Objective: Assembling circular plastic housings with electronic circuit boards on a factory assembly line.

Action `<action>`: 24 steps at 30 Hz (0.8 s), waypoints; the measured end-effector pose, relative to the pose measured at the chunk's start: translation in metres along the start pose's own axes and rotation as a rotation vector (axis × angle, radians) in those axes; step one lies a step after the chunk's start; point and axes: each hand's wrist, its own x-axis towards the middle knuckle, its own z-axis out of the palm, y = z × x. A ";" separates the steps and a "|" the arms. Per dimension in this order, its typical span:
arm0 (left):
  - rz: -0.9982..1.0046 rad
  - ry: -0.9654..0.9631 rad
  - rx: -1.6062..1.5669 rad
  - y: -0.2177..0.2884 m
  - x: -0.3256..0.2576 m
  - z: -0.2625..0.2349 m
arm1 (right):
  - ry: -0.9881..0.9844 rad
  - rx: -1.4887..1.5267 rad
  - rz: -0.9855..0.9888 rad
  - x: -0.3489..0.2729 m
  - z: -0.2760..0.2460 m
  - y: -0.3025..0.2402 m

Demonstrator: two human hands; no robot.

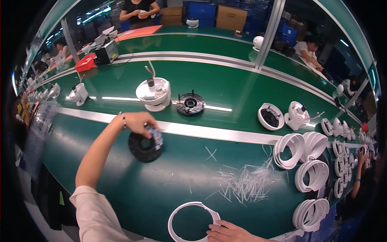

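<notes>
My left hand (139, 122) is closed on the rim of a round black ring-shaped part (142, 152) with a circuit board on its face. It holds this part tilted over the near bench, just in front of the metal rail; motion blurs it a little. At the lower edge, my right hand (230, 232) has its fingers over the right side of a white plastic ring (173, 217), its thumb hidden. A similar black ring-shaped part (190, 105) lies on the green belt, beside a white camera-like housing (154, 95) with wires sticking up.
Thin clear strips (246, 182) lie heaped on the bench. Stacks of white rings (311, 176) stand at the right. More white housings (298, 116) sit along the belt. A metal rail (209, 131) separates bench and belt. Other people (139, 12) work beyond the belt and at both sides.
</notes>
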 end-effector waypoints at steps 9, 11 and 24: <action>0.112 0.193 0.325 0.050 -0.001 -0.014 | -0.009 0.081 -0.114 0.027 0.024 0.011; 0.194 0.390 0.272 0.074 0.039 -0.010 | -0.030 0.121 -0.080 0.036 0.022 0.004; -0.341 0.543 0.273 0.050 0.171 -0.013 | -0.151 0.279 0.071 0.038 0.091 -0.058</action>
